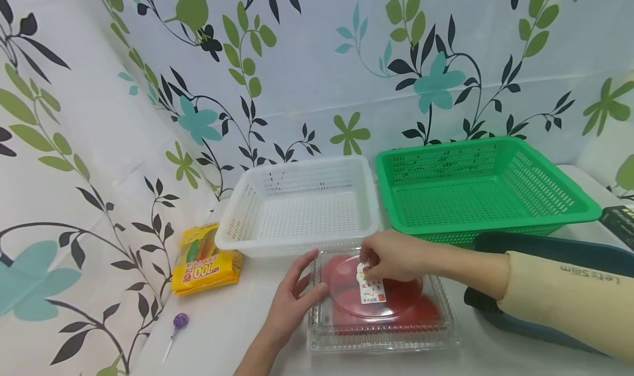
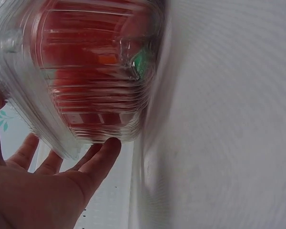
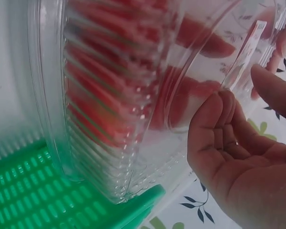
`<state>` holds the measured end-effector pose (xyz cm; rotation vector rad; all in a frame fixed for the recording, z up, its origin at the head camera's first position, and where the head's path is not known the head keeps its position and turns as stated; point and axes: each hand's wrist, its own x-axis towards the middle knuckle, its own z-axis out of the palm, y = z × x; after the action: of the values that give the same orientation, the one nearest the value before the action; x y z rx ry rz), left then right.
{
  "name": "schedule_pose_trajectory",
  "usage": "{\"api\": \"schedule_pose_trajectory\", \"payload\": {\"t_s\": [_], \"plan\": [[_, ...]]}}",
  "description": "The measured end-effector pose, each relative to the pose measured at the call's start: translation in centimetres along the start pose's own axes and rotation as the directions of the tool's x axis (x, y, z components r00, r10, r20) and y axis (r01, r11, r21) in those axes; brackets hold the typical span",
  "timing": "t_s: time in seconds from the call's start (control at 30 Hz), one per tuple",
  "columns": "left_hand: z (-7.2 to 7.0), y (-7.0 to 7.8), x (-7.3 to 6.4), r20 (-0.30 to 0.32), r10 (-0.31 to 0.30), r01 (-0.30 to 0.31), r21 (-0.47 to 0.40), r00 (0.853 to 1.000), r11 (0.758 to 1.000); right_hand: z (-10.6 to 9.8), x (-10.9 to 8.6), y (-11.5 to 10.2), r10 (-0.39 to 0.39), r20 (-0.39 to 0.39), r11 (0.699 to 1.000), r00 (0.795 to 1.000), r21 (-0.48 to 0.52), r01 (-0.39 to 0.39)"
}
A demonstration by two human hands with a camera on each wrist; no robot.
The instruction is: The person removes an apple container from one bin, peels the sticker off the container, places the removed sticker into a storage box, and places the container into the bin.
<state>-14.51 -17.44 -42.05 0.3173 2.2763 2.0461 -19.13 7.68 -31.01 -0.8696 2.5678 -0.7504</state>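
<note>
A clear plastic clamshell box (image 1: 381, 345) lies on the white table, with large red rounded things (image 1: 342, 301) showing through it. On its lid is a white printed label (image 1: 372, 293). My left hand (image 1: 299, 296) holds the box's left edge, thumb on the lid and fingers along the side; these fingers reach the ribbed wall in the left wrist view. Above the lid, my right hand (image 1: 393, 256) has its fingers curled at the label's upper end. The right wrist view shows the fingertips (image 3: 224, 98) right at the label's edge, thumb beside it.
Behind the box stand a white basket (image 1: 297, 244) and a green basket (image 1: 495, 222). A dark blue tray (image 1: 569, 257) lies at the right under the right forearm. At the left are a yellow packet (image 1: 205, 263) and a purple lollipop (image 1: 180, 321). Patterned cloth (image 1: 307, 62) hangs behind.
</note>
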Motion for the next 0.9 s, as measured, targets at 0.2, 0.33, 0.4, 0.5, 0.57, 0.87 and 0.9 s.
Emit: {"api": "schedule_pose_trajectory", "payload": {"t_s": [0.2, 0.33, 0.4, 0.5, 0.57, 0.87, 0.9], "plan": [[0.1, -0.2, 0.1, 0.009, -0.005, 0.005, -0.004, 1.000, 1.000, 0.0, 0.2, 0.2, 0.002, 0.009, 1.000, 1.000, -0.003, -0.002], [0.1, -0.1, 0.1, 0.012, -0.012, 0.012, -0.007, 1.000, 1.000, 0.1, 0.3, 0.3, -0.016, -0.003, 1.000, 1.000, 0.000, 0.016], [0.1, 0.0, 0.1, 0.012, -0.014, 0.014, -0.007, 1.000, 1.000, 0.2, 0.3, 0.3, -0.023, -0.008, 1.000, 1.000, -0.003, 0.023], [0.1, 0.1, 0.1, 0.014, -0.012, 0.012, -0.007, 1.000, 1.000, 0.2, 0.3, 0.4, -0.043, -0.011, 0.999, 0.999, -0.012, 0.043], [0.1, 0.1, 0.1, 0.014, -0.010, 0.010, -0.007, 1.000, 1.000, 0.2, 0.4, 0.5, -0.053, -0.003, 0.999, 0.999, -0.003, 0.053], [0.0, 0.0, 0.0, 0.010, -0.006, 0.007, -0.013, 1.000, 1.000, -0.3, 1.0, -0.1, -0.049, 0.039, 0.993, 0.998, -0.104, 0.053], [0.0, 0.0, 0.0, 0.011, -0.007, 0.007, -0.013, 1.000, 1.000, -0.4, 1.1, -0.2, -0.047, 0.041, 0.992, 0.998, -0.116, 0.051]]}}
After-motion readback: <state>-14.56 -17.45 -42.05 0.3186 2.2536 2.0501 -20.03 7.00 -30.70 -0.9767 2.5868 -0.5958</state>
